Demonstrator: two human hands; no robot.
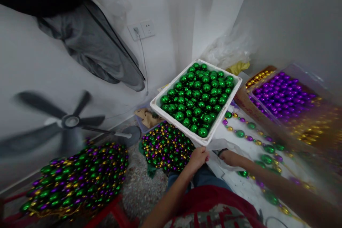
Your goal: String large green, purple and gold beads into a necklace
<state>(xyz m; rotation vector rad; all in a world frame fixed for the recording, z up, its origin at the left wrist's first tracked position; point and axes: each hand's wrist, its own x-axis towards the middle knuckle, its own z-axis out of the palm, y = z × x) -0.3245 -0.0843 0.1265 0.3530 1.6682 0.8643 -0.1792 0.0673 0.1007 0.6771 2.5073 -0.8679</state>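
Observation:
A white foam tray [157, 104] full of shiny green balls [199, 96] rests at the table's near corner. My left hand [199, 156] grips a thin clear plastic sheet or bag [223, 145] just below the tray's front edge. My right hand [229, 157] lies under the same plastic on the white table [240, 181], and its fingers are hidden. Strands of green, purple and gold beads [247, 128] run across the table to the right of my hands.
A box of purple balls [280, 94] and gold balls [258, 77] stands at the right. Heaps of mixed bead strands lie lower left [77, 180] and on the floor [167, 146]. A spinning fan [69, 121] stands at the left, a wall socket [141, 30] behind.

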